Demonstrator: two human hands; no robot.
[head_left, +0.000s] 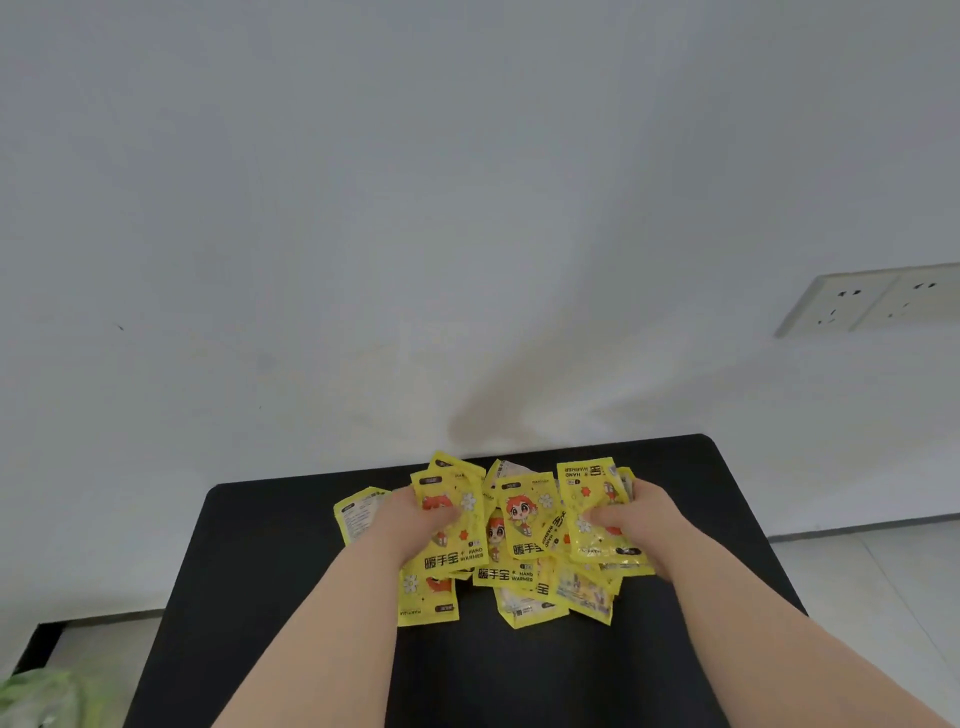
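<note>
Several yellow hand-warmer packets (524, 525) lie in a loose heap at the far middle of a black table (291, 597). My left hand (415, 519) grips packets on the heap's left side, fingers curled round one with a red-haired cartoon figure. On the right side my right hand (631, 514) grips another bunch, fingers curled over a packet printed "HAND WARMER". One packet (358, 514) lies face down just left of my left hand. Both forearms reach in from the near edge.
The table stands against a white wall (467, 208). Two wall sockets (878, 301) sit at the right. Pale floor tiles (872, 582) show right of the table, and something green and blurred (36, 696) lies at the bottom left.
</note>
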